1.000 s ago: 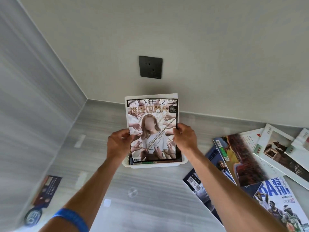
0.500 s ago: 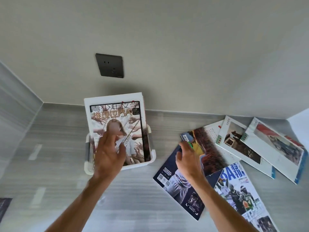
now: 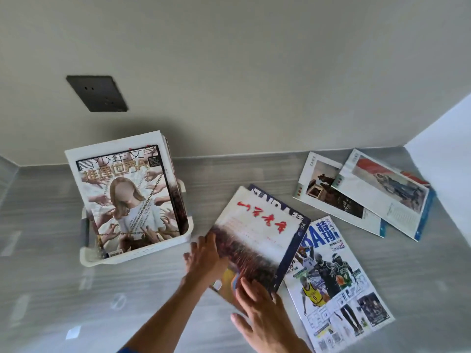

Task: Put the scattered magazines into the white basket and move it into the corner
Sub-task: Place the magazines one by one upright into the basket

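Note:
The white basket [image 3: 132, 258] sits on the grey floor near the wall, with several magazines upright in it; the front one [image 3: 127, 200] shows a pale figure ringed by hands. Right of it, my left hand [image 3: 204, 253] grips the left edge of a magazine with red lettering [image 3: 257, 233], which is tilted up over a dark blue magazine [image 3: 293, 250]. My right hand [image 3: 260, 309], fingers spread, touches the pair's lower edge. A basketball magazine [image 3: 331, 276] lies flat beside them. Two more magazines [image 3: 331, 200] [image 3: 387, 194] overlap further right.
A dark wall socket [image 3: 96, 94] is on the beige wall above the basket. A white wall [image 3: 446, 161] closes the floor at the far right, forming a corner. The left wall's edge shows at the far left.
Both hands left the basket's front magazine and moved right. My left hand took the red-lettered magazine, now raised and turned, and my right hand dropped to its lower edge. The view swung right.

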`<state>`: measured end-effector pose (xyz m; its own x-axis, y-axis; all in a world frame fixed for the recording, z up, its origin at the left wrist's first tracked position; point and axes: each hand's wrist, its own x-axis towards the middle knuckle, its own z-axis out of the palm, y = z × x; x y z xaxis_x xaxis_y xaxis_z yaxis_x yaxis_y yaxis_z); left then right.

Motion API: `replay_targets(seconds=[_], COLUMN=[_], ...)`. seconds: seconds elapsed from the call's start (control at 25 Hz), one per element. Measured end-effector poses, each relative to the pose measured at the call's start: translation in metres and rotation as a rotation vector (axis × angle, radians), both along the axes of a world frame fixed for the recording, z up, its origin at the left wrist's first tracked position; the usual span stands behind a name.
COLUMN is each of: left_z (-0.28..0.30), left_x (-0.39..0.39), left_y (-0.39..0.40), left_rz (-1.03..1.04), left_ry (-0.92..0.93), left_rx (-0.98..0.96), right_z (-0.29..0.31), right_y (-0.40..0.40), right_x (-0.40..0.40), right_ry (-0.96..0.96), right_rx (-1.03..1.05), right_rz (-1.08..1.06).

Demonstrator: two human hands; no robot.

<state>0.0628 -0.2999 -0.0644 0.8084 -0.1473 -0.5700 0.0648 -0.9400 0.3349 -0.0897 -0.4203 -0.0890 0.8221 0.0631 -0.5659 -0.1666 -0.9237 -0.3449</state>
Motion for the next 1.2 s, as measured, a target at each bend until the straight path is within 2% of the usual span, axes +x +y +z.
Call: replay_targets(seconds=[0.12, 0.2, 0.28, 0.36, 0.44, 0.52, 0.6, 0.64, 0.72, 0.88, 0.96, 1.08, 1.2], left_z=[-0.017, -0.024, -0.023, -0.016, -0.003, 0.014, 0.031, 0.041, 0.061, 0.089, 0.107, 0.118, 0.099], left_x=[-0.01, -0.009, -0.001, 0.001, -0.006, -0.012, -0.01, -0.006, 0.004, 0.036, 0.061, 0.1, 0.11], left_y=[0.0, 0.006, 0.01, 0.006, 0.005, 0.021, 0.047, 0.065, 0.097, 0.148, 0.177, 0.214, 0.231], left_rz=[0.121, 0.266, 0.308, 0.213, 0.136, 0.105, 0.138, 0.166, 0.217, 0.519, 0.619, 0.661, 0.669], left_ry=[-0.038, -0.13, -0.108, -0.038, -0.107, -0.118, -0.004, 0.048, 0.038, -0.281, -0.401, -0.505, -0.541], left_rx=[0.047, -0.011, -0.12, -0.248, -0.382, -0.643, -0.929, -1.026, -1.121, -1.086, -1.09, -0.905, -0.639], right_z=[0.006, 0.011, 0.012, 0.01, 0.006, 0.006, 0.011, 0.018, 0.035, 0.086, 0.115, 0.133, 0.113], right_y=[-0.011, -0.02, -0.029, -0.038, -0.048, -0.058, -0.06, -0.057, -0.041, 0.012, 0.04, 0.076, 0.103], right_x=[0.0, 0.007, 0.008, 0.007, 0.011, 0.031, 0.061, 0.076, 0.1, 0.151, 0.192, 0.248, 0.268], right_ry=[0.018, 0.02, 0.054, 0.081, -0.076, -0.169, -0.098, -0.052, -0.051, -0.344, -0.464, -0.546, -0.514], right_rx=[0.087, 0.171, 0.333, 0.509, 0.585, 0.622, 0.852, 0.942, 1.028, 1.027, 1.04, 0.892, 0.691], right_rz=[0.053, 0.029, -0.087, -0.28, -0.574, -0.902, -1.118, -1.133, -1.052, -0.73, -0.635, -0.563, -0.526])
